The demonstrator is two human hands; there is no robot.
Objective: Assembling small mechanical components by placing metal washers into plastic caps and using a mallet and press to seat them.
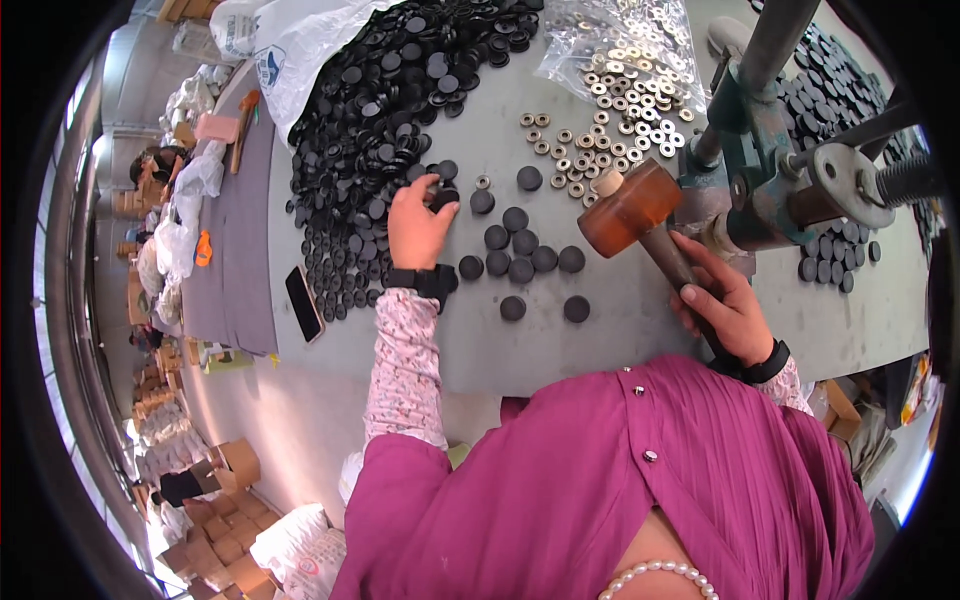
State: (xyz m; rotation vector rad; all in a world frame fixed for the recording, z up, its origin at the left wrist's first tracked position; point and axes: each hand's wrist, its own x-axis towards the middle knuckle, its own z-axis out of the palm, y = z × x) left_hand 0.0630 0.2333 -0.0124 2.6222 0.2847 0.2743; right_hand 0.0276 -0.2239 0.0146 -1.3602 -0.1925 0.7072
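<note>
My left hand (418, 228) is closed in a pinch around a black disc (444, 200), beside a heap of black discs (385, 130). In my right hand (730, 305) is a mallet with an amber-brown head (630, 208), gripped by its dark handle and raised over the grey table (620, 350). Several loose black discs (520, 243) lie between the two hands. Just right of my left fingertips, a small metal ring (483, 182) sits against the edge of another disc (482, 202). More silver rings (630, 110) are scattered beyond the mallet, spilling from a clear plastic bag.
A green metal press (770, 170) stands at the right, with more black discs (835, 255) around it. A phone (304, 303) lies near the table's left edge. White sacking (300, 45) borders the heap. Far left are a purple-grey surface (225, 290), cartons and people.
</note>
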